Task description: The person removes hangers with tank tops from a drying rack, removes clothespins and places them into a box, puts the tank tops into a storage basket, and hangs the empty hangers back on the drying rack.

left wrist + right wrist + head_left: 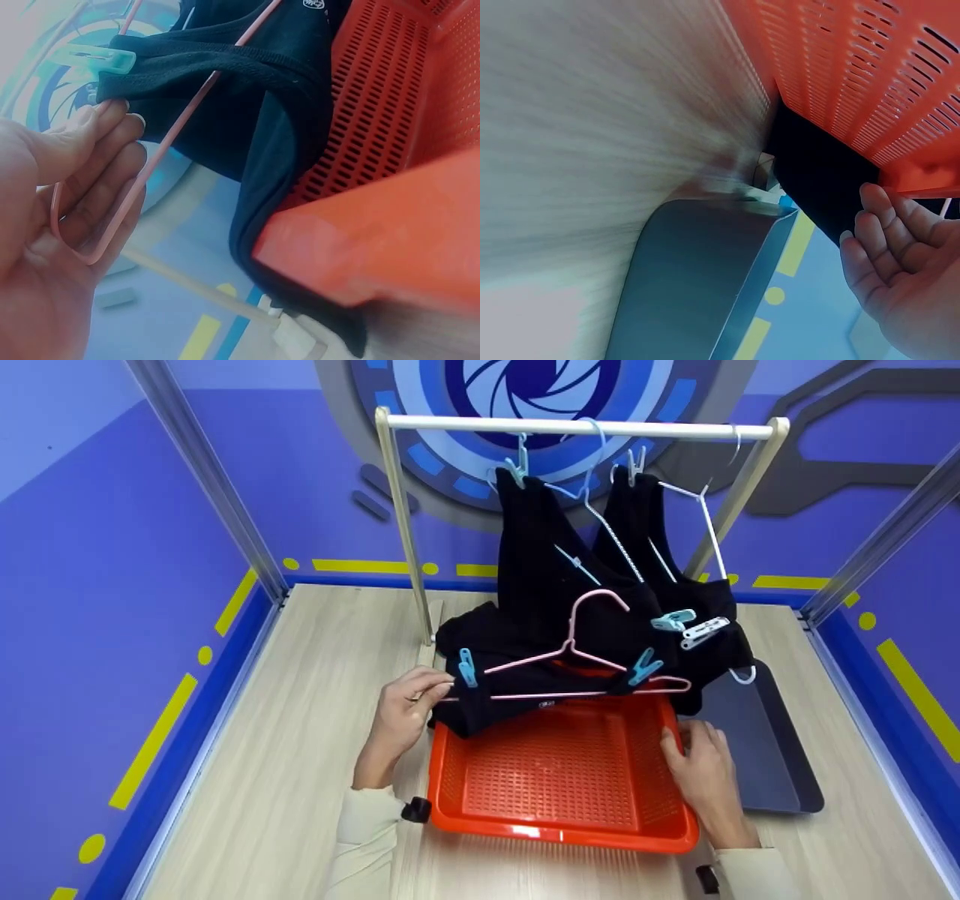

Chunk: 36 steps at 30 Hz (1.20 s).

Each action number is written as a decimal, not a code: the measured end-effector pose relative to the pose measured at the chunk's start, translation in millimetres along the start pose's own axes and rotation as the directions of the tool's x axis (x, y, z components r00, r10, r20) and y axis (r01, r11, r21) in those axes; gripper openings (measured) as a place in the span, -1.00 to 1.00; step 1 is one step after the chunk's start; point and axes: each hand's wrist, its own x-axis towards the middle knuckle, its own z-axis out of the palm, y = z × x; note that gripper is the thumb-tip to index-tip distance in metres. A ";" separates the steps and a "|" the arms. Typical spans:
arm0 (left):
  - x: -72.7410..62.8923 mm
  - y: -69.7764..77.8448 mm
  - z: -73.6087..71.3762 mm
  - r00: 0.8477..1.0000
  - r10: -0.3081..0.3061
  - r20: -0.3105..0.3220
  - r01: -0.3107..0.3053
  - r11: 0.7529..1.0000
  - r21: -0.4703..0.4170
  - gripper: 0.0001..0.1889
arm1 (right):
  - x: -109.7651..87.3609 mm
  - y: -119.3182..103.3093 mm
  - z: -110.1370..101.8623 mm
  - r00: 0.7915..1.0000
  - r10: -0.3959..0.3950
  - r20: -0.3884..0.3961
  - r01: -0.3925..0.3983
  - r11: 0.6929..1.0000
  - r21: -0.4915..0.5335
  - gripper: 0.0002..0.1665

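My left hand (401,709) pinches one end of a pink hanger (571,645), and the hanger's bend runs across the palm in the left wrist view. A black garment (480,709) is on this hanger, with a blue clothespin (466,667) near my fingers and another clothespin (646,667) toward the right. The cloth drapes over the back of an orange perforated basket (551,765). At the basket's right rim, my right hand (705,765) grips with the thumb on top and the fingers outside. That thumb is hidden in the right wrist view.
A wooden rack (480,423) stands behind. Black tops (529,540) hang on it from a blue hanger (600,457) and a white hanger (712,532), with several clothespins (705,633). The dark grey tray (757,750) lies right of the basket. Purple walls (150,585) enclose the table.
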 end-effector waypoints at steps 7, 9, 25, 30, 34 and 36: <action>0.9 -1.0 6.1 0.998 -0.039 0.046 0.040 0.999 -0.027 -0.87 | 0.3 -0.1 0.1 1.000 0.014 0.009 -0.014 1.000 0.001 -0.67; 1.7 -1.3 7.9 0.998 -0.036 0.054 0.039 0.998 -0.040 -0.87 | 0.5 -0.1 0.0 1.000 0.013 0.009 -0.013 1.000 0.003 -0.67; 0.8 -9.0 13.1 0.989 -0.099 0.112 0.095 0.995 0.035 -0.85 | 0.3 1.1 0.4 1.000 -0.012 -0.016 0.012 1.000 0.017 -0.70; -1.4 -7.9 10.1 0.981 -0.137 0.134 0.129 0.989 0.067 -0.85 | 0.5 1.3 1.8 0.999 -0.022 -0.031 0.022 1.000 0.013 -0.71; -3.1 -8.0 8.7 0.976 -0.165 0.143 0.148 0.981 0.123 -0.85 | 0.2 1.1 2.0 0.999 -0.018 -0.034 0.019 1.000 0.016 -0.71; -3.9 -8.3 8.3 0.973 -0.178 0.148 0.156 0.977 0.148 -0.84 | 0.5 1.2 2.2 0.999 -0.016 -0.033 0.017 1.000 0.019 -0.71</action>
